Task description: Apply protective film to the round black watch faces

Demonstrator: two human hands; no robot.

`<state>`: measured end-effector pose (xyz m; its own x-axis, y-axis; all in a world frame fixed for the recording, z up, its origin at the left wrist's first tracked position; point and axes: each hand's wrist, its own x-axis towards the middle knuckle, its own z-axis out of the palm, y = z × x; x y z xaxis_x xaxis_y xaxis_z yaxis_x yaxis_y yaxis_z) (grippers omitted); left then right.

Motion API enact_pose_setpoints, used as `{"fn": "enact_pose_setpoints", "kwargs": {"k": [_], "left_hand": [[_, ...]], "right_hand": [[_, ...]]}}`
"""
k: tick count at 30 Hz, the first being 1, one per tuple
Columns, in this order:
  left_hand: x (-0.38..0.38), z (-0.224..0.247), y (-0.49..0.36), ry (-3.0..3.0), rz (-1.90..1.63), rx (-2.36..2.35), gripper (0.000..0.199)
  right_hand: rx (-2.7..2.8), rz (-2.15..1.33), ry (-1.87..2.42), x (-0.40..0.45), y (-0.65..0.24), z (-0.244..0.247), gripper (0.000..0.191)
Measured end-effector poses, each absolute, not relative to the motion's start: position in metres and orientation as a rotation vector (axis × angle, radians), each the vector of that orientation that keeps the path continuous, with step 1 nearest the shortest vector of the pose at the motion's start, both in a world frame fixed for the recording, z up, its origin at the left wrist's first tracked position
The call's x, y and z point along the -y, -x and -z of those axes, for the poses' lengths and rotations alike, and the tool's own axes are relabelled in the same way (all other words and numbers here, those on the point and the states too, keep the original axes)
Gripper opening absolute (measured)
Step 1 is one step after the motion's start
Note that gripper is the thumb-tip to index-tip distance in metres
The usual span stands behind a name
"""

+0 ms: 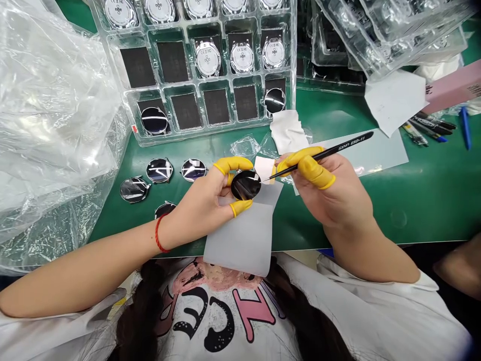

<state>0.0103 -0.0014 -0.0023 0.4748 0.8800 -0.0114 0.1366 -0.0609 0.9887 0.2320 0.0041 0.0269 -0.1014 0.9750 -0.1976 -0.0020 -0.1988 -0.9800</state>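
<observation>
Yellow finger cots cover several fingertips of both hands. My left hand (pixel 210 198) grips a round watch head (pixel 246 185) by its edge, its dark glossy face turned up. In my right hand (pixel 326 185) are black tweezers (pixel 330 150) marked ESD-11, held like a pen. Their thin tip is at the right rim of the watch head; whether it touches cannot be made out. A small white pad (pixel 265 168) lies just behind the tip. Below the hands is a grey sheet (pixel 240 230). Several more watch heads (pixel 160 170) lie face up left of my left hand.
A clear compartment tray (pixel 195 82) with several watch heads stands at the back. Crumpled plastic film (pixel 56 125) covers the left side. Stacked clear trays (pixel 387 40), a pink box (pixel 454 87) and pens (pixel 428 125) are at right. A white cloth (pixel 287 130) lies by the tray.
</observation>
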Motion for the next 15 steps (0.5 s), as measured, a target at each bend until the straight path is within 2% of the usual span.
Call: {"fn": "enact_pose_setpoints", "kwargs": {"k": [5, 15], "left_hand": [[0.0031, 0.0009, -0.0087, -1.572, -0.749, -0.981, 0.047], [0.0039, 0.0037, -0.0078, -1.600, -0.717, -0.977, 0.048]], "right_hand": [[1.247, -1.406, 1.254, -0.0065, -0.2331, -0.0236, 0.025], [1.234, -1.409, 1.212, -0.0053, -0.2317, -0.0230, 0.024]]}}
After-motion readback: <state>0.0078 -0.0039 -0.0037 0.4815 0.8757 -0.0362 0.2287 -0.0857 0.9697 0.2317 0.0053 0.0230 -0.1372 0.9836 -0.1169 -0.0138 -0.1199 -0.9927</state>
